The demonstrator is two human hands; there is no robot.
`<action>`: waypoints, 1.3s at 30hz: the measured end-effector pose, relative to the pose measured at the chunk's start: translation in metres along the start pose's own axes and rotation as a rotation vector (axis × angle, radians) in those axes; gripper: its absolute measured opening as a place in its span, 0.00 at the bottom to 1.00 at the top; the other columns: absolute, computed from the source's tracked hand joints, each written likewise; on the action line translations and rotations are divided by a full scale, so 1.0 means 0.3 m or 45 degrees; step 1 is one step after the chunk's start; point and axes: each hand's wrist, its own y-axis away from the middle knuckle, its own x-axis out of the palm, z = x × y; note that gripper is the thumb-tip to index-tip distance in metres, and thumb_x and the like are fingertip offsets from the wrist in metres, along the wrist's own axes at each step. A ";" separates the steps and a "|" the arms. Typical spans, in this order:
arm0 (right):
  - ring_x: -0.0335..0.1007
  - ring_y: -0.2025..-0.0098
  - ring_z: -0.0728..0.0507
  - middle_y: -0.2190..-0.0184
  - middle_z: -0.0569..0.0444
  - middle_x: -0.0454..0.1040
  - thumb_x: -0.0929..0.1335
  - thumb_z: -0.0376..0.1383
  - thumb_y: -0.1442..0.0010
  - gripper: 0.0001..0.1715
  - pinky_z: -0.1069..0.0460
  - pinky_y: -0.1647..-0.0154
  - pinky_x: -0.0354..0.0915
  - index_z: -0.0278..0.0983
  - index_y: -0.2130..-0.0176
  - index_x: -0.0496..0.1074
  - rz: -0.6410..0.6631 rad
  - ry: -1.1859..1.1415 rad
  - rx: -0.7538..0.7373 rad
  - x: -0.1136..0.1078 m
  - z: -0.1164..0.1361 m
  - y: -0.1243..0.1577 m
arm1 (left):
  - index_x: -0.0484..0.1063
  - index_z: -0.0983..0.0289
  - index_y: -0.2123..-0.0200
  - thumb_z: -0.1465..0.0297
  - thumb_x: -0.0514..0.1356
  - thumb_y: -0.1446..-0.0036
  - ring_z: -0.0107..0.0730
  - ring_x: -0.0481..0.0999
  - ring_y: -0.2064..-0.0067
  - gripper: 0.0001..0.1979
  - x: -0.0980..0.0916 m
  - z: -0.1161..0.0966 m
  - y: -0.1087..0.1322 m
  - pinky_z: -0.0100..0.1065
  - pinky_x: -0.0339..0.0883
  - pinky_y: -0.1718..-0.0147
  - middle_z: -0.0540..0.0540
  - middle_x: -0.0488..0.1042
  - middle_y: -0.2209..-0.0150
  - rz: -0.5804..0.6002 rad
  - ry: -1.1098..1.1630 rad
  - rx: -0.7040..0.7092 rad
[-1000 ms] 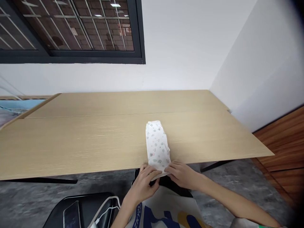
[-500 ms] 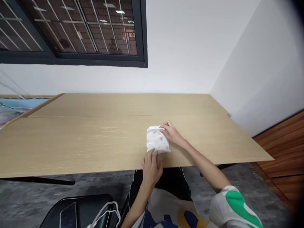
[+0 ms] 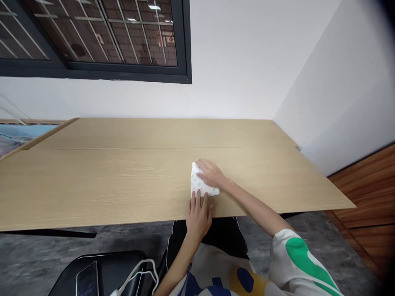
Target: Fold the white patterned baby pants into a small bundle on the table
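Observation:
A small folded white cloth [image 3: 195,177] with a faint print lies flat on the wooden table, close to its front edge. My right hand [image 3: 212,173] rests flat over its upper right part, fingers stretched out and slightly blurred by motion. At the near edge of the cloth, my left hand [image 3: 198,211] lays its spread fingertips on the fabric. The part of the cloth beneath my right palm is hidden.
The pale wooden table [image 3: 123,172] reaches back to a white wall under a barred window [image 3: 123,37]. At lower left a black chair [image 3: 115,263] holds a phone [image 3: 87,279] and a white cable [image 3: 135,269]. Wooden panelling [image 3: 367,189] stands at right.
My right hand has moved from pinching the cloth's far right corner to lying flat across it. The cloth's top layer now lies flatter and shows a different print. My left fingers have straightened.

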 end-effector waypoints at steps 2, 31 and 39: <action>0.49 0.26 0.37 0.27 0.41 0.56 0.59 0.44 0.24 0.32 0.39 0.28 0.54 0.36 0.28 0.57 0.157 -0.122 -0.299 -0.004 0.086 0.033 | 0.71 0.62 0.36 0.65 0.57 0.31 0.62 0.62 0.30 0.22 -0.001 0.002 0.004 0.57 0.64 0.41 0.68 0.66 0.32 -0.020 -0.001 -0.011; 0.39 0.22 0.39 0.24 0.48 0.49 0.56 0.44 0.24 0.33 0.36 0.23 0.40 0.37 0.26 0.53 0.288 0.019 -0.274 0.136 -0.198 -0.122 | 0.65 0.58 0.31 0.64 0.58 0.32 0.64 0.60 0.29 0.28 -0.002 -0.008 0.008 0.59 0.65 0.41 0.67 0.59 0.28 0.043 -0.025 -0.059; 0.33 0.22 0.33 0.23 0.35 0.40 0.55 0.39 0.25 0.36 0.36 0.24 0.42 0.23 0.26 0.48 0.055 0.041 0.067 0.070 -0.187 -0.064 | 0.67 0.59 0.32 0.63 0.56 0.31 0.65 0.62 0.30 0.25 -0.023 -0.004 0.006 0.59 0.66 0.41 0.68 0.61 0.29 0.048 -0.029 -0.052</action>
